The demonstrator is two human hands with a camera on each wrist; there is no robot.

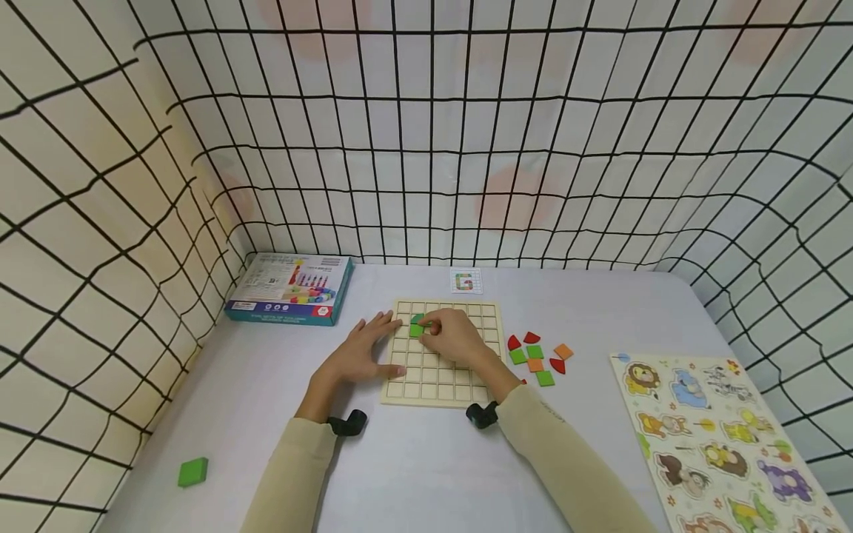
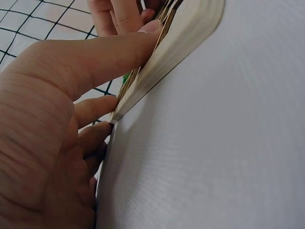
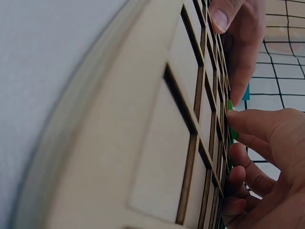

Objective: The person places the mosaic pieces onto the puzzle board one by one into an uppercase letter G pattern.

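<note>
A pale wooden grid board [image 1: 440, 385] lies flat on the white table. My left hand [image 1: 363, 348] rests flat beside it, straight fingers pressing on the board's left edge [image 2: 186, 33]. My right hand [image 1: 456, 337] lies over the board's upper middle, its curled fingers and thumb pinching a green tile [image 1: 416, 330] in a cell. A second green piece [image 1: 417, 318] sits just above it. In the right wrist view the green tile [image 3: 230, 106] shows only as a sliver past my thumb [image 3: 248, 121], above the board's square cells [image 3: 157, 143].
Loose red, green and orange tiles [image 1: 536, 355] lie right of the board. A small pattern card [image 1: 465, 281] sits behind it and a toy box [image 1: 289, 289] at back left. An animal puzzle [image 1: 720, 437] is at front right, a green block [image 1: 192, 471] at front left. Netted walls enclose the table.
</note>
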